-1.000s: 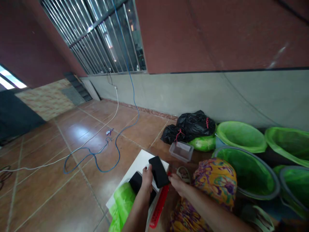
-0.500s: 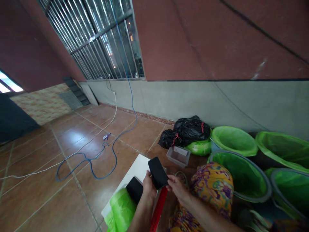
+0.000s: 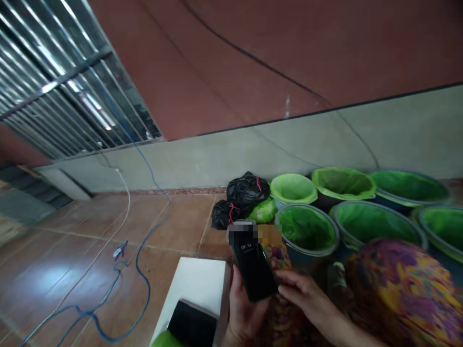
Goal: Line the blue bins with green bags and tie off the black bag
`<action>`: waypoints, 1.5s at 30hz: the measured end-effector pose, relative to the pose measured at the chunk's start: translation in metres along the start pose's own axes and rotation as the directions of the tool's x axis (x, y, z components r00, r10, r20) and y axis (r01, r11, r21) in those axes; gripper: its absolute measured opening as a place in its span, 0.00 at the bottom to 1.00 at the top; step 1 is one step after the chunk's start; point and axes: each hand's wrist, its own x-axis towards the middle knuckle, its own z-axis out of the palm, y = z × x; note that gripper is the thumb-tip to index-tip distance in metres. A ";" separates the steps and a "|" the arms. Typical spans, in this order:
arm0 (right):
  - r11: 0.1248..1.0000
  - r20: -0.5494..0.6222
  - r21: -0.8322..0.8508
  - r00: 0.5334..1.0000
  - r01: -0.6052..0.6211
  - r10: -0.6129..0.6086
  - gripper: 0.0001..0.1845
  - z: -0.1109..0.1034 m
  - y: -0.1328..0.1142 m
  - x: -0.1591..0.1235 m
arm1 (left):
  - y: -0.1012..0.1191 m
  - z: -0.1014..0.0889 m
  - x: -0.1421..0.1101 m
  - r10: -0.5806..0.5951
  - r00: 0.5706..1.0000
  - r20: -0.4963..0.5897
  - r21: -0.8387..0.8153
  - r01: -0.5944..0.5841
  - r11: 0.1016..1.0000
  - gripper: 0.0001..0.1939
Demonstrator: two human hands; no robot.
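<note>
A black phone (image 3: 255,267) with its screen lit is held upright in front of me. My left hand (image 3: 243,309) is closed around its lower left edge. My right hand (image 3: 303,292) grips its lower right corner with thumb and fingers. Below the phone, a white board (image 3: 197,286) lies on the tiled floor with a second black phone-like slab (image 3: 193,326) on it. A bit of green plastic (image 3: 164,340) shows at the board's near end.
Several tubs lined with green plastic (image 3: 307,227) stand along the grey wall at right. Two tied black bags (image 3: 238,197) sit beside them. A blue cable (image 3: 142,270) and a white cable (image 3: 123,202) trail over the floor at left. My patterned-cloth knee (image 3: 405,289) fills the lower right.
The phone has been lifted higher and its screen now shows a lit display. My view has swung right and tilted, so the tubs sit nearer the centre.
</note>
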 end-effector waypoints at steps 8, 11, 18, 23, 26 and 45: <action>0.984 -0.375 0.173 0.927 0.048 0.021 0.21 -0.054 -0.007 -0.011 | -0.023 0.014 0.020 -0.257 0.952 0.168 0.051 0.252 0.966 0.35; 0.914 -0.337 0.395 0.940 0.089 0.054 0.20 -0.054 -0.003 -0.011 | -0.035 0.013 0.024 -0.322 0.925 0.204 0.098 0.308 0.946 0.35; 0.724 -0.291 0.688 0.934 0.053 0.208 0.13 -0.042 0.015 -0.006 | -0.049 0.004 0.031 -0.408 0.892 0.193 0.111 0.393 0.913 0.38; 0.674 -0.274 0.736 0.936 0.056 0.222 0.14 -0.041 0.017 -0.004 | -0.050 0.000 0.033 -0.393 0.895 0.210 0.075 0.386 0.919 0.38; 0.661 -0.242 0.748 0.952 0.058 0.189 0.14 -0.038 0.014 -0.004 | -0.049 0.000 0.033 -0.380 0.899 0.216 0.069 0.374 0.925 0.37; 0.584 -0.154 0.811 0.975 0.034 0.157 0.13 -0.036 0.011 -0.009 | -0.053 -0.008 0.031 -0.329 0.884 0.332 -0.040 0.362 0.932 0.39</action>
